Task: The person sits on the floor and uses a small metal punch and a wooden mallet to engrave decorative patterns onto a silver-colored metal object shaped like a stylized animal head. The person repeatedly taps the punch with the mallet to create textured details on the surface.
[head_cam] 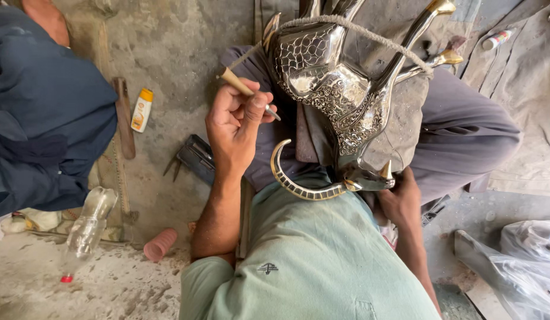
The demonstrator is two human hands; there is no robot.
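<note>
Metal deer figure point(346, 95): lay head-down in the lap, legs pointing away from the person.
Left hand point(236, 124): fist closed on engraving tool point(246, 92), left of the figure.
Right hand point(400, 198): gripped the figure's head.

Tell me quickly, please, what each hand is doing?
Left hand: closed on a wooden-handled engraving tool.
Right hand: gripping the silver metal animal figurine by its head.

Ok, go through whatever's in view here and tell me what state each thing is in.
Metal animal figure: upside down across the lap, tied with rope.
Left hand: closed on a wooden-handled tool.
Right hand: gripping the figure's head.
Clear plastic bottle: lying on its side.
White tube: capped, lying flat.
</note>
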